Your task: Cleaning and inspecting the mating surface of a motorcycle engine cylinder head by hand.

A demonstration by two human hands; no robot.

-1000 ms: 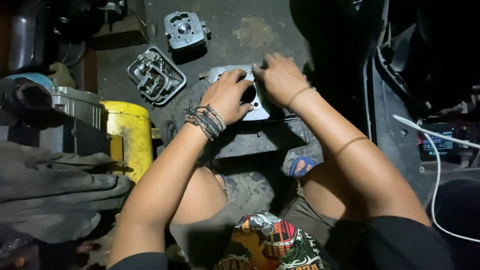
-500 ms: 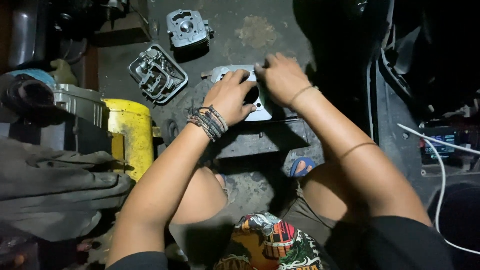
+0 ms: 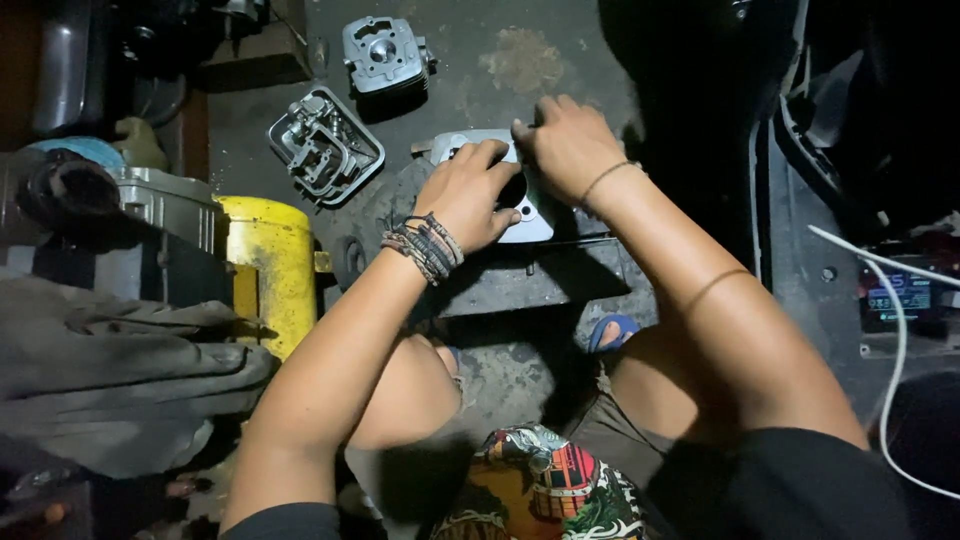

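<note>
Two hands rest on one pale metal engine part [image 3: 520, 205] in the head view, the only view there is. The part lies flat on a dark block [image 3: 520, 280] on the concrete floor [image 3: 520, 60], just in front of the person's knees. The left hand [image 3: 468, 205], with a stack of braided bands at the wrist, lies across the near side of the part with fingers curled down onto it. The right hand [image 3: 568, 148] presses at the far edge of the part, fingertips bunched together; whether it pinches something small there I cannot tell.

Compared with a second ago, little has shifted: both hands stay on the part in nearly the same pose, so the work at its top face goes on.

Beyond the part, further from the person, lie a grey finned cylinder head [image 3: 383, 52] and an open metal cover [image 3: 325, 145]. Left of the part stands a yellow container [image 3: 268, 265].
</note>
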